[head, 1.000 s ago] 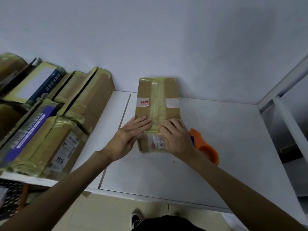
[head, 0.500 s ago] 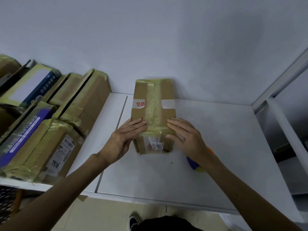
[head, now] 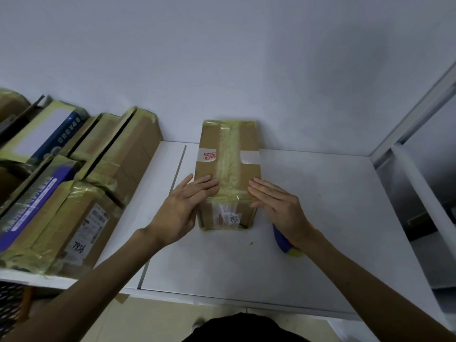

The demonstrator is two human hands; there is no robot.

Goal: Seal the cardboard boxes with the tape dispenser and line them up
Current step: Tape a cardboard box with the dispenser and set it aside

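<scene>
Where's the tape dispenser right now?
Head view: the tape dispenser lies on the white table, just right of the box, mostly hidden beneath the right hand and wrist.

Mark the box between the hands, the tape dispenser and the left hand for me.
box [head: 228, 166], head view, on the taped seam along its top.
tape dispenser [head: 283, 243], head view, on its visible blue part.
left hand [head: 181, 211], head view, on the back of the hand.

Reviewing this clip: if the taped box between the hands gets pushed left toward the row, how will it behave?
The cardboard box lies long and low, so it should slide over the smooth table rather than tip. Taped flaps probably keep it stiff. The glossy tape may be slippery to the touch.
</scene>
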